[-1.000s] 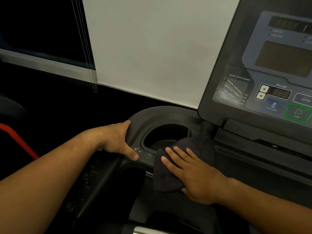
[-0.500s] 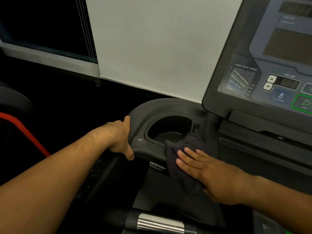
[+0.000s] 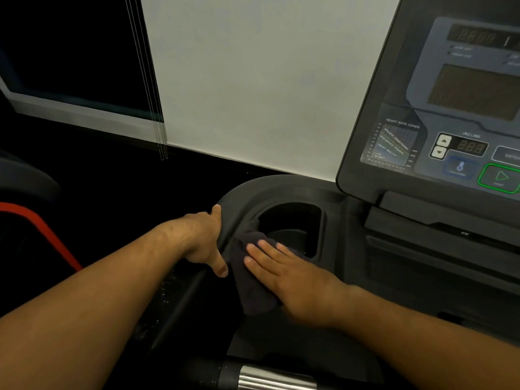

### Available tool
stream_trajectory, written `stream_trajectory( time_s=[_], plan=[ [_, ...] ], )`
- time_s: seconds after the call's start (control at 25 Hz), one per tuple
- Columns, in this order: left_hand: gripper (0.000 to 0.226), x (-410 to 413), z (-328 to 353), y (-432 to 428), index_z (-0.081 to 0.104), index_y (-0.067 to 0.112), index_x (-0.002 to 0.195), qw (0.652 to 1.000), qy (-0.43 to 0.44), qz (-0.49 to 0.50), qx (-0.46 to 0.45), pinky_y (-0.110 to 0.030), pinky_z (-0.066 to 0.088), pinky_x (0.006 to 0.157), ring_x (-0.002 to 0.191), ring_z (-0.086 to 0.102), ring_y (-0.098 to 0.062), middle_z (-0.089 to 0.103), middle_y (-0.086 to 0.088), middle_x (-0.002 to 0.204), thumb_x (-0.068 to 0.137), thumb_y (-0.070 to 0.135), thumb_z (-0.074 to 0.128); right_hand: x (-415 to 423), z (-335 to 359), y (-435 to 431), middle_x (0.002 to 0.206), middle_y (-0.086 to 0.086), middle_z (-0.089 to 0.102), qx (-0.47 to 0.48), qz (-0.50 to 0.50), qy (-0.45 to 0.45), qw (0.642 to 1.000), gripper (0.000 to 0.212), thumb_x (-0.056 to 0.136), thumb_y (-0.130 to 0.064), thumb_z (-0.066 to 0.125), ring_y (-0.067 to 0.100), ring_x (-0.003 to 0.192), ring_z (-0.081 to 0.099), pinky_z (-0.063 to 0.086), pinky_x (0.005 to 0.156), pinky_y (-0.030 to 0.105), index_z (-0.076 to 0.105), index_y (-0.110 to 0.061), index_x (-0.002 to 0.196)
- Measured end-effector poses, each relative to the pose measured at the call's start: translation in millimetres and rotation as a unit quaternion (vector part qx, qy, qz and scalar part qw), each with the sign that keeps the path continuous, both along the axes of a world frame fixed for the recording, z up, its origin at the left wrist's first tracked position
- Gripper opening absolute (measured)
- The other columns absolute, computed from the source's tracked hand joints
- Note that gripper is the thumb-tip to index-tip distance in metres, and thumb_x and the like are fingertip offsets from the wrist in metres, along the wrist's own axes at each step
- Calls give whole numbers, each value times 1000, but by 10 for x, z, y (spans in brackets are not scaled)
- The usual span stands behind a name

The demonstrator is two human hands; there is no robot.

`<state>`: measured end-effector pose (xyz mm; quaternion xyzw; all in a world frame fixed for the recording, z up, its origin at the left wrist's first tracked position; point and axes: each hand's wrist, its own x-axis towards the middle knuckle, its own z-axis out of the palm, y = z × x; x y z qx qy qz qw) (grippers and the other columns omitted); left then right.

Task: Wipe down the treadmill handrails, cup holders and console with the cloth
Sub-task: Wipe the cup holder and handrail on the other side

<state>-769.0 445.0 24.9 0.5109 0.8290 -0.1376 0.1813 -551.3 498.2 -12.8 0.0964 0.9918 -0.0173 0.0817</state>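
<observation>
A dark cloth (image 3: 250, 285) lies over the near left rim of the treadmill's left cup holder (image 3: 292, 220). My right hand (image 3: 289, 277) presses flat on the cloth with straight fingers pointing up and left. My left hand (image 3: 206, 240) grips the outer left edge of the dark handrail moulding (image 3: 239, 192), thumb on top beside the cloth. The console (image 3: 439, 114) with its displays and green start button rises at the upper right.
A metal pulse grip bar (image 3: 270, 378) crosses the bottom edge. A white wall (image 3: 253, 80) stands behind the treadmill, with a dark window and blind cords (image 3: 149, 80) at the left. A red-edged dark object (image 3: 42, 232) sits low at the left.
My right hand has slid the cloth leftward along the cup holder's near rim, from its right side to next to my left hand. My left hand keeps its grip.
</observation>
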Motion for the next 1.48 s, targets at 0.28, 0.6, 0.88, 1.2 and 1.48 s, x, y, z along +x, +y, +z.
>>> stream_trajectory(
  time_s=[0.28,0.6,0.88,1.2,1.48],
  plan=[
    [146,30,-1,55,-22,13,150,1000,15,-10,-22,-41,42,108,132,45,-30,34,-12,153,60,56,85,-271,75,45,159,3,-22,-15,-22,-36,999,76,98,-29,40,17,144,-25,-15,116,33,-10,-15,153],
    [148,-11,-68,33,-21,13,151,999,31,-13,1,-40,42,108,135,42,-29,28,-11,156,58,58,85,-825,377,523,158,11,24,4,-131,-42,990,51,98,-26,33,27,145,20,18,118,44,35,-10,147],
    [146,8,-64,28,-24,14,149,1000,24,-11,-6,-42,42,107,136,41,-30,25,-9,157,61,58,83,-517,268,1254,148,13,37,32,-337,-30,940,48,94,-24,36,33,135,34,30,108,42,46,-8,138],
    [147,64,-57,74,-21,10,151,997,69,-22,-12,-38,40,109,136,40,-29,28,-10,156,59,61,83,-841,272,478,143,14,46,9,-105,24,994,47,92,-29,35,30,131,40,31,110,38,55,-9,130],
    [149,-10,-58,35,-23,13,149,1000,13,-11,-3,-36,42,108,133,43,-26,31,-6,154,57,61,83,-23,339,49,147,10,46,-144,-47,32,988,57,80,-19,46,26,138,38,26,115,40,53,-10,136]
  ],
)
